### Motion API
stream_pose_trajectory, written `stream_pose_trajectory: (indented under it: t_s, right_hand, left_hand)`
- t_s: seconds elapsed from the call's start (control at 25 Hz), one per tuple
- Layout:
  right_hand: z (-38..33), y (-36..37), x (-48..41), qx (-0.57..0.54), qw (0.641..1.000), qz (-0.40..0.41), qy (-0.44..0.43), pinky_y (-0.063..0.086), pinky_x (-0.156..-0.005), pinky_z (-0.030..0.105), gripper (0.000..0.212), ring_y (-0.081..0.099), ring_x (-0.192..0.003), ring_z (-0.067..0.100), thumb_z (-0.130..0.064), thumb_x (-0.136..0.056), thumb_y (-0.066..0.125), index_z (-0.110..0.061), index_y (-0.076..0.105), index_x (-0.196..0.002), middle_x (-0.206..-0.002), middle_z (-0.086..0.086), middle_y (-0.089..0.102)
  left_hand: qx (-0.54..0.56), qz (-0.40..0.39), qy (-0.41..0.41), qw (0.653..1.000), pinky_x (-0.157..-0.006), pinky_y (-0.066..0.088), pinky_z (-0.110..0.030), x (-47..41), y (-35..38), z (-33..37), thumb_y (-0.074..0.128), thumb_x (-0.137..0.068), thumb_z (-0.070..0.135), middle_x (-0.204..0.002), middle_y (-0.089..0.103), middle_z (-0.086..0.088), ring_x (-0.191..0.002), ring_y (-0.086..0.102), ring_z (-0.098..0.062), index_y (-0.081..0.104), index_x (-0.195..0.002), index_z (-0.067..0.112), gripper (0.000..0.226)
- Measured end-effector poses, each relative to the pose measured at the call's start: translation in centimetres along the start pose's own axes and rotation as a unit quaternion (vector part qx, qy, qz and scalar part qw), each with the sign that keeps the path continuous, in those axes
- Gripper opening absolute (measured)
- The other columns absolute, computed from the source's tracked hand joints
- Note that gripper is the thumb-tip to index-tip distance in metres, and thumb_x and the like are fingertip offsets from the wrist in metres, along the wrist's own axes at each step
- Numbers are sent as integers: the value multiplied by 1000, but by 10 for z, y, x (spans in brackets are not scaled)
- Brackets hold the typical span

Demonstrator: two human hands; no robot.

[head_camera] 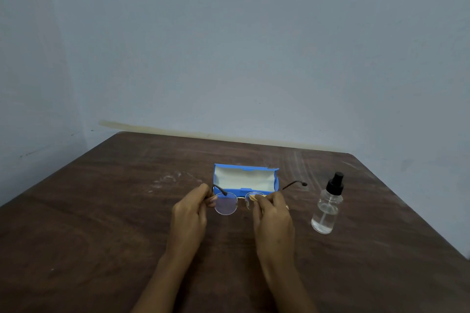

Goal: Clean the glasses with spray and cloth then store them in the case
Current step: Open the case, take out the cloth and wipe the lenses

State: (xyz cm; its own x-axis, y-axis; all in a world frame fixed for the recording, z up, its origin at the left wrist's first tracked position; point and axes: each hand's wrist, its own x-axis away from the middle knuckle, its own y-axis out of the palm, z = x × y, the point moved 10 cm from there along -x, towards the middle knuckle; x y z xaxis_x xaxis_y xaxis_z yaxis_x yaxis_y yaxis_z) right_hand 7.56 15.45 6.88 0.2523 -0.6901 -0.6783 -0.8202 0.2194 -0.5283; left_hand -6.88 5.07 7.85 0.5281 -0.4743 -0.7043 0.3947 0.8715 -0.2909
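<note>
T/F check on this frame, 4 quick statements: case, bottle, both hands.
1. The blue case lies open behind the glasses. True.
2. The spray bottle is lying on its side. False: it stands upright on the table.
3. The right hand presses a cloth to one lens. True.
4. The left hand holds the spray bottle. False: it grips the glasses frame.
</note>
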Motion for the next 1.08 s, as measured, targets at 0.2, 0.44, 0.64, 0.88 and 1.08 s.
stream_pose_trajectory:
  t_s: [0.2,0.44,0.64,0.88,1.08]
  right_hand:
    - [3,2,-2,6,999,-33,4,50,-51,40,7,60,-64,26,-12,-83,64,-5,67,-82,-81,9,58]
    - [-5,2,-1,27,997,-68,-38,38,-51,25,9,58,-69,18,-20,-81,67,-13,71,-84,-80,3,60]
    - [-7,5,1,29,992,-101,-73,33,-49,19,11,53,-68,13,-23,-79,69,-14,71,-83,-78,2,60]
    - [-6,4,0,26,988,-123,-92,17,-50,6,4,43,-67,6,-19,-75,71,-18,72,-79,-76,-2,59]
    - [2,-1,-2,22,994,-96,-54,18,-50,8,11,47,-73,12,-18,-82,64,-10,70,-85,-84,3,58]
  left_hand:
    - [-10,-19,27,999,-57,43,-13,2,4,4,36,-69,-1,-61,61,-3,-64,59,-11,39,-65,21,22]
    - [-9,10,-17,1000,-58,45,-8,1,-2,-6,49,-78,-8,-62,66,-7,-74,63,-4,48,-63,8,22]
    - [-19,11,-37,999,-60,42,-1,1,-3,-12,51,-79,-14,-66,67,-7,-82,62,-3,49,-63,2,22]
    - [-19,33,-59,998,-59,42,-1,0,-8,-16,52,-80,-12,-66,67,-7,-73,60,14,49,-64,1,21]
    - [-22,30,-41,998,-58,38,1,0,-6,-11,52,-77,-16,-60,63,-3,-69,58,17,47,-61,3,25]
